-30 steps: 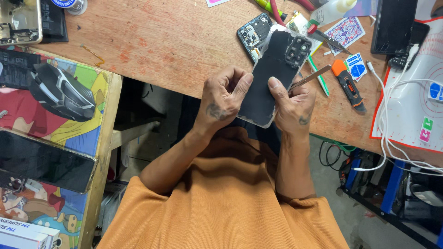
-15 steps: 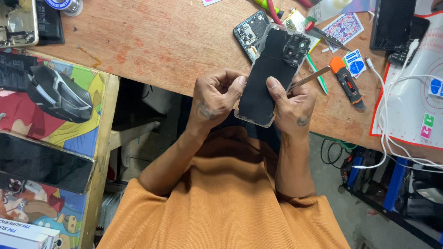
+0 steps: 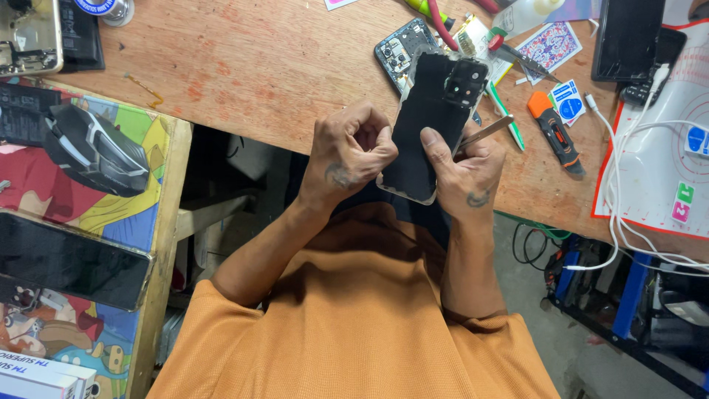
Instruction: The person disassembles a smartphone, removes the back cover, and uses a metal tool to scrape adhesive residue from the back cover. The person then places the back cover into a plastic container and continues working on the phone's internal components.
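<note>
Your left hand (image 3: 351, 151) is curled shut on the left edge of the black phone (image 3: 432, 118), which you hold back side up over the near edge of the wooden bench (image 3: 258, 66). Your right hand (image 3: 465, 166) clamps the phone's right edge, thumb flat on the back cover, and also pinches a thin metal pry tool (image 3: 484, 133) against that side.

Progress, as judged: the back cover sits on the body, with a pale seam showing at the lower corner. Whether the tool tip is inside the seam cannot be told from this angle, so the cover looks not yet lifted.

Surroundings: an opened phone (image 3: 399, 52) lies just behind the held one. An orange utility knife (image 3: 554, 133), tweezers (image 3: 521, 59) and a patterned card (image 3: 550, 44) sit to the right. White cables (image 3: 628, 214) trail off a repair mat (image 3: 665, 140). A computer mouse (image 3: 96, 148) rests on the side table, well apart. Nothing crowds your hands.
</note>
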